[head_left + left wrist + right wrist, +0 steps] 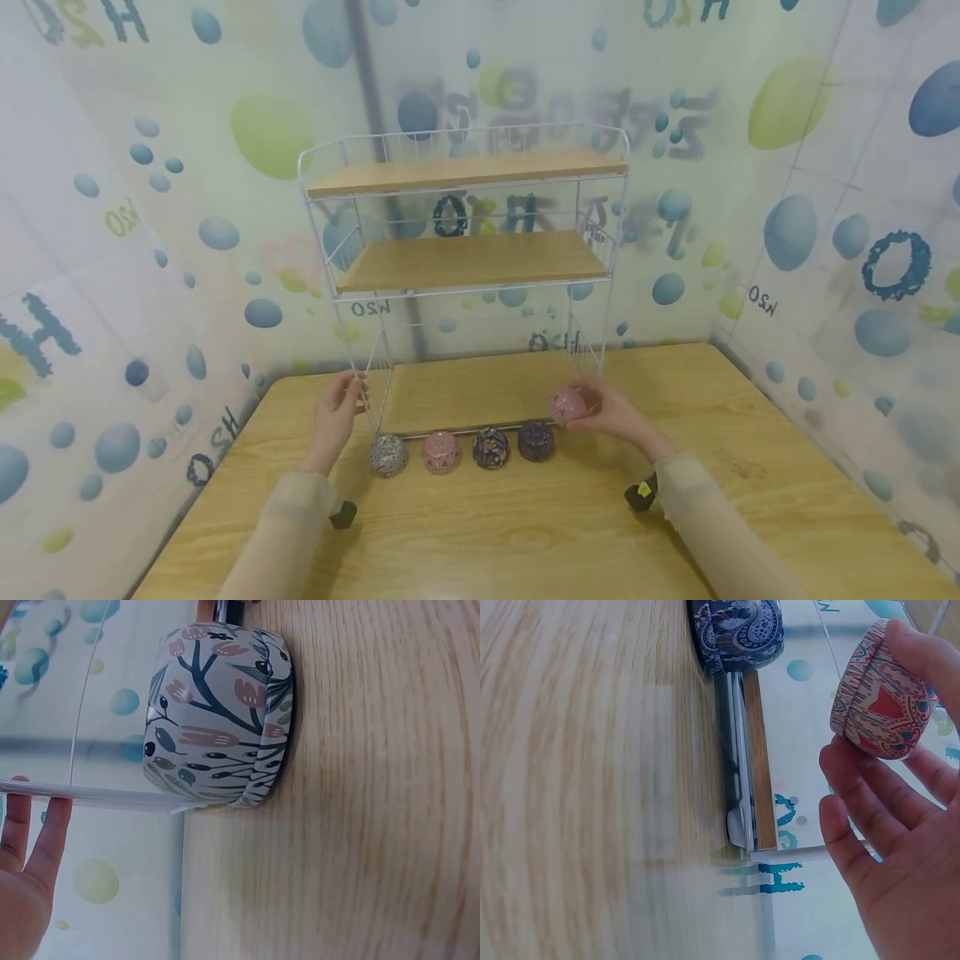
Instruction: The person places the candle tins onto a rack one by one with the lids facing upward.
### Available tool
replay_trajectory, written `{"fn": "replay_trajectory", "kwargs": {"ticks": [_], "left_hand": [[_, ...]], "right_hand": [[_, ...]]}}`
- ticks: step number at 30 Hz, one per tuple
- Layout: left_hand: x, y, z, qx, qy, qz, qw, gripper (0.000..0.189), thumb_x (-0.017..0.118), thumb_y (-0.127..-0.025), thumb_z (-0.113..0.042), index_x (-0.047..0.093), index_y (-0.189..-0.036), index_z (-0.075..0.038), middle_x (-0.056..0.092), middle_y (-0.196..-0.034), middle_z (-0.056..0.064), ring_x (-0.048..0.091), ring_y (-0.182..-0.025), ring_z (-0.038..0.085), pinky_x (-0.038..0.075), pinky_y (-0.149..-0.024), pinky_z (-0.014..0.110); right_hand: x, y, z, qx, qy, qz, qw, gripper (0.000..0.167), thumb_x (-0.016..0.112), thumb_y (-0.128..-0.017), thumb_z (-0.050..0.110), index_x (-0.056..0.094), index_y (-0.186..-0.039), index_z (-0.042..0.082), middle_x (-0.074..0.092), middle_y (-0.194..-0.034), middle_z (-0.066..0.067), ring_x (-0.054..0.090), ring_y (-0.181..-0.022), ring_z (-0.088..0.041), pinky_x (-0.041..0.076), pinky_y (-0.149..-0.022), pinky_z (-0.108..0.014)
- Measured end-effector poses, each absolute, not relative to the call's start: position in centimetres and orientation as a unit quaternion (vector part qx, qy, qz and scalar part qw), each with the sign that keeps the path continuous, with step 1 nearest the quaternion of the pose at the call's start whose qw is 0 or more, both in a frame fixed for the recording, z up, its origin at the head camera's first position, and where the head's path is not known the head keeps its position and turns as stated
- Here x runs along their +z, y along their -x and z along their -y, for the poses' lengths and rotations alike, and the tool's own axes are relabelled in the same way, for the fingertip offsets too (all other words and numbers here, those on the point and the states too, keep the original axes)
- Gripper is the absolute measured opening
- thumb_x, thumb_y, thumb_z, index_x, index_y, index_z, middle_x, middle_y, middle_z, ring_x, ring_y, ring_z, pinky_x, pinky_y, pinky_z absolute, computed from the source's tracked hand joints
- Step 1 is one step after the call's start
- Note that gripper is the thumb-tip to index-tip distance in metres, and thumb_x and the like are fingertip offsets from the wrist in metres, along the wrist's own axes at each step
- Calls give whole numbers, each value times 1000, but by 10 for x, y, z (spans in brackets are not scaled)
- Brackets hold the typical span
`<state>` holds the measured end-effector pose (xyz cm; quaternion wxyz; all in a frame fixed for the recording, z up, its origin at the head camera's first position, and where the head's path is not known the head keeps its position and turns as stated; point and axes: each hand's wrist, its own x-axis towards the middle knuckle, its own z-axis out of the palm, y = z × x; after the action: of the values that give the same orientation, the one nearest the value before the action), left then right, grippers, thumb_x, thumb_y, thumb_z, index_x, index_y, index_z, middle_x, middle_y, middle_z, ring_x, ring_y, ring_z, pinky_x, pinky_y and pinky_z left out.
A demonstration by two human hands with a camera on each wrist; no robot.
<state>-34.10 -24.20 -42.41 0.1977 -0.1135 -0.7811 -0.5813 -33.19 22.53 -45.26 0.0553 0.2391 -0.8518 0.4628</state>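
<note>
Near the front right end of a three-tier rack of white metal with light wooden boards (472,260), the right hand (611,414) pinches a small, round, glossy pink tin with red hearts (567,406) between thumb and fingers. The grip is spread only as wide as the tin itself, and some fingers stand free of it. Held off the table, the tin tilts in the hand.

Just left of it, four similar round tins stand in a spaced row before the bottom board's front edge. Nearest is a dark purple-blue tin with a paisley pattern (536,440), then a dark tin with a multicoloured pattern (491,448), a pink patterned tin (441,452) and — at the far left — a white tin printed with pink flowers and dark stems (217,720).

Beyond that end, fingers of the left hand (336,408) touch the rack's slender white front post (120,796); how tightly they close round it cannot be told.

Rack and row stand on a light wood-grain table (480,533). Behind hangs a pale backdrop printed with blue and green ovals (270,137) and letters — cream sleeves (277,533) cover both forearms.
</note>
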Motion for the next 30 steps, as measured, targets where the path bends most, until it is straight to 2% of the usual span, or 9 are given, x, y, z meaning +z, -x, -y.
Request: {"fn": "replay_trajectory", "kwargs": {"ticks": [5,9,15,23,30], "left_hand": [[-410,327,234,-581,117,780,200,27,43,-105,-11,52,-119,10,55,-105,25,59,-95,30,58,-80,37],[-403,321,231,-575,116,785,200,29,43,-104,-11,52,-121,11,55,-105,26,58,-94,29,58,-80,38],[-402,321,231,-577,110,787,191,29,43,-105,-12,52,-120,11,54,-106,26,57,-97,35,57,-82,40],[-402,320,228,-580,111,786,184,26,42,-105,-12,52,-120,7,53,-109,30,56,-99,37,57,-83,41],[-404,321,230,-582,106,784,189,27,42,-105,-11,52,-120,9,53,-109,30,58,-92,19,57,-82,40]], "right_hand": [[-452,334,-223,478,-235,845,45,67,86,-72,20,53,-129,2,61,-110,-14,59,-99,-29,55,-80,-35],[-452,336,-222,484,-233,842,48,69,86,-71,20,52,-130,3,61,-111,-13,59,-100,-29,55,-81,-37],[-457,337,-224,498,-245,830,60,72,85,-72,16,50,-132,-2,62,-113,-15,59,-103,-30,54,-86,-39],[-459,336,-226,519,-237,819,56,71,85,-73,13,49,-132,-3,60,-118,-19,58,-108,-34,51,-92,-43],[-461,335,-220,516,-216,827,52,70,85,-72,11,50,-132,0,59,-119,-19,56,-109,-34,50,-93,-46]]}}
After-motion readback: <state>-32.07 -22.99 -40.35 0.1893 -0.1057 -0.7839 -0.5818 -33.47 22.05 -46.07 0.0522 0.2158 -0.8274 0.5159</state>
